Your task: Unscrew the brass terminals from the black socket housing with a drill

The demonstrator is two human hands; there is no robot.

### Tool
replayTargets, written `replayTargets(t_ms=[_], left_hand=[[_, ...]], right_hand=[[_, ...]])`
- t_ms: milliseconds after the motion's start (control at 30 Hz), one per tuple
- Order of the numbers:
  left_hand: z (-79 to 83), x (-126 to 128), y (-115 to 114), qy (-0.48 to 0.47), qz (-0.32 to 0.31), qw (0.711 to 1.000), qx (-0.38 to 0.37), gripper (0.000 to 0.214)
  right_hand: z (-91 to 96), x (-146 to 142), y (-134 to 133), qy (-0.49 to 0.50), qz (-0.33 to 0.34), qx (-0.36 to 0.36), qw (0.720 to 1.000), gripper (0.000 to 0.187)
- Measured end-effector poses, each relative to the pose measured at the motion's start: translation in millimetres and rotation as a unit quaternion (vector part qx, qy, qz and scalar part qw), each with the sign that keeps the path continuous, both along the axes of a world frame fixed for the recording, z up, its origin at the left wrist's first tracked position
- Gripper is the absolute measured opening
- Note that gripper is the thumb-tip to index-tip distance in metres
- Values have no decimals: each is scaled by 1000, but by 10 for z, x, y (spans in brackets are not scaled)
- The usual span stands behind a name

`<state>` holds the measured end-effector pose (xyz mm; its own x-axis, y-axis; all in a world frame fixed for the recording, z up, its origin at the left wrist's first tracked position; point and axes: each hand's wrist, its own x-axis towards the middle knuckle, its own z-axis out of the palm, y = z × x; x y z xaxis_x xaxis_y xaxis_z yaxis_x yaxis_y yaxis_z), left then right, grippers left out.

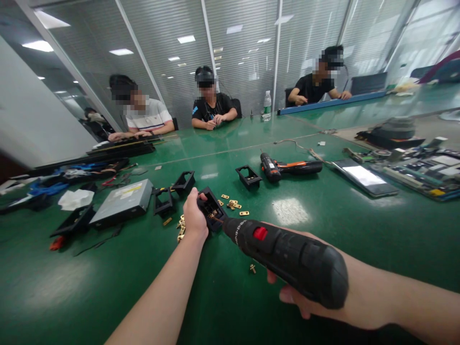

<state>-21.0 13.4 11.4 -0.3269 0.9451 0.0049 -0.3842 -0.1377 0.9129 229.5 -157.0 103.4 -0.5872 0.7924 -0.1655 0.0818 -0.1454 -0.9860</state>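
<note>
My left hand (196, 215) is closed around the edge of a black plastic socket housing (211, 203), tilted so its hollow side faces me. Brass pieces show inside it. In my right hand (298, 299) is a black cordless drill (287, 254) with a red switch on top; its bit reaches into the housing. Most of my right fingers are hidden behind the drill body. Small brass plates (234, 204) lie just beyond the housing, and more brass pieces (181, 229) sit beside my left wrist. A brass screw (253, 269) rests on the table below the drill.
More black housings (248, 177) stand around the green table (136, 282). A second drill (287, 166), a phone (364, 177) and circuit boards (427, 167) are to the right. A grey disc drive (124, 203) lies left. Three people sit across the table, near a water bottle (267, 106).
</note>
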Motion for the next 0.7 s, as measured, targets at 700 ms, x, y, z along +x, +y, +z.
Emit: replayTargets(t_ms=[700], left_hand=[[-6, -1, 15, -3, 22, 1000, -3, 51]], right_hand=[[91, -1, -7, 29, 11, 68, 997, 95]])
